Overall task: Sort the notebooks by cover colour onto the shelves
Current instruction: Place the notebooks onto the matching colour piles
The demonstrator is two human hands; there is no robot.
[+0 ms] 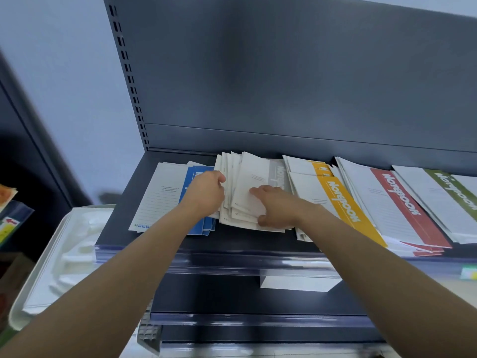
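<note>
Our grey stack [254, 171] runs front-to-back on the shelf [116, 215], left hand [206, 189] curled round its left edge, right hand [273, 205] flat on top.

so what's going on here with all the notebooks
A person is sorting notebooks on a dark shelf. Both hands are on the grey stack: the left hand grips its left edge, and the right hand lies flat on top. The blue pile sits to its left. The yellow pile, red pile and green pile are to its right.
</note>
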